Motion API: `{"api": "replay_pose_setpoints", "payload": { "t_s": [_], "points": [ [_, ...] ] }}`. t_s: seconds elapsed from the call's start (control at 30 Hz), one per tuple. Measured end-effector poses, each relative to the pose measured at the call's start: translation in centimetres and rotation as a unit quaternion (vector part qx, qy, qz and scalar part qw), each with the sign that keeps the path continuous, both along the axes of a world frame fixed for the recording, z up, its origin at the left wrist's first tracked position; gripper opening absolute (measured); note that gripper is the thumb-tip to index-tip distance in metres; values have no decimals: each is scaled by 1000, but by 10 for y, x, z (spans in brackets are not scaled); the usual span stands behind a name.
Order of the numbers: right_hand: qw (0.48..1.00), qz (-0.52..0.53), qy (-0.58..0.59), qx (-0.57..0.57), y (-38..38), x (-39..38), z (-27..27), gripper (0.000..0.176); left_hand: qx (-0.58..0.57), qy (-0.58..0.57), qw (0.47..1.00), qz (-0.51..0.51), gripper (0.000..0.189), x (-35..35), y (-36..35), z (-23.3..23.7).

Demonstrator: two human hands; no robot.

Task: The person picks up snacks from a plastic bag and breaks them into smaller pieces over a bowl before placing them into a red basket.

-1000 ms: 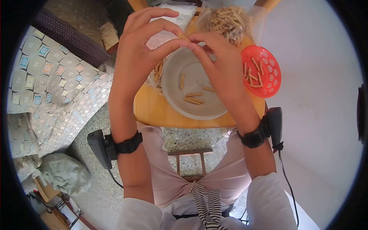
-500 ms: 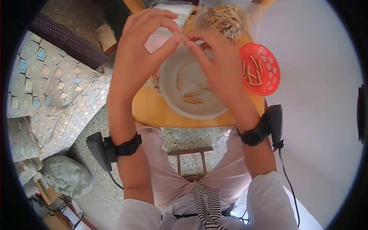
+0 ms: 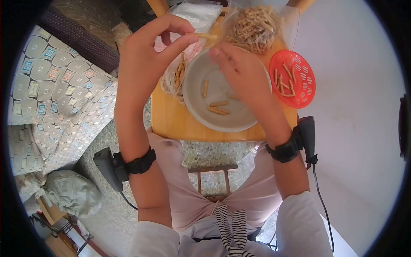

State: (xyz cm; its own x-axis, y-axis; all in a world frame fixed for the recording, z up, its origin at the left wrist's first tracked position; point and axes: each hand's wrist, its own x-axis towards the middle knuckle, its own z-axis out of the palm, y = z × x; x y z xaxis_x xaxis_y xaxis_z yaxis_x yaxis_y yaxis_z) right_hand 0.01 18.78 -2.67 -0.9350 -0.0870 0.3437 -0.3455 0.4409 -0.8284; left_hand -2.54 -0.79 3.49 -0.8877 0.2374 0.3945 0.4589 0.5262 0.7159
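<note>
My left hand [image 3: 147, 53] pinches a short tan stick [image 3: 207, 36] between thumb and fingers, above the back left rim of a grey bowl [image 3: 239, 120]. The stick points right, lying nearly level. Over the right part of the bowl is my right hand [image 3: 246, 70], apart from the stick; its fingers are blurred, so whether they hold anything does not show. Inside the bowl lie several tan sticks [image 3: 218, 110], one partly hidden by my right hand.
Right of the bowl, a red slotted basket [image 3: 306, 95] holds several stick pieces. A clear bag [image 3: 252, 28] full of sticks lies behind, with another bag of sticks [image 3: 175, 81] at left. Flat plastic bags [image 3: 199, 13] lie at the back. All rest on a wooden surface [image 3: 171, 124].
My hands have come apart: the right let go of the stick and moved slightly down over the bowl. My left keeps the stick and has shifted slightly left.
</note>
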Motion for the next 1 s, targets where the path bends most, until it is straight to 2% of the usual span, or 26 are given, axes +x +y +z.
{"api": "replay_pose_setpoints", "payload": {
  "t_s": [0.07, 0.13, 0.2, 0.27, 0.37, 0.43, 0.5, 0.6, 0.73, 0.8, 0.9, 0.97, 1.0],
  "points": [
    [978, 18, -121, 168, -2, 6, 0, 22, -23, 6, 1000, 4, 15, -2, -6, -1],
    [970, 34, -118, 209, -2, 9, -12, 19, -47, 10, 999, 7, 14, -4, -14, -5],
    [961, 50, -113, 248, -2, 12, -22, 18, -78, -37, 995, -43, 15, -5, -22, -9],
    [952, 74, 4, 298, -2, 19, -26, 22, -118, -53, 991, -32, 16, -1, -26, -9],
    [936, 101, -7, 339, -2, 21, -31, 26, -161, -61, 985, -12, 17, 2, -31, -8],
    [936, 108, -4, 336, -3, 21, -36, 26, -163, -57, 985, -6, 19, 1, -33, -6],
    [936, 116, -4, 334, -2, 22, -37, 26, -213, -69, 975, 6, 20, 1, -33, -5],
    [921, 123, -23, 368, -3, 20, -36, 30, -193, -118, 974, -11, 22, 2, -28, -10],
    [922, 116, -6, 369, 0, 19, -41, 22, -194, -82, 977, -24, 24, -2, -26, -24],
    [919, 113, 5, 377, 0, 16, -42, 19, -197, -41, 979, 32, 25, -4, -20, -24],
    [912, 98, -3, 399, -2, 12, -37, 11, -188, -40, 980, 52, 25, -2, -13, -14],
    [947, 46, 22, 318, -4, 9, -29, 16, -164, -45, 985, 27, 24, 2, -7, -9],
    [947, 47, 22, 318, -6, 8, -21, 16, -142, -50, 989, 1, 23, 4, -6, -8]
  ]
}}
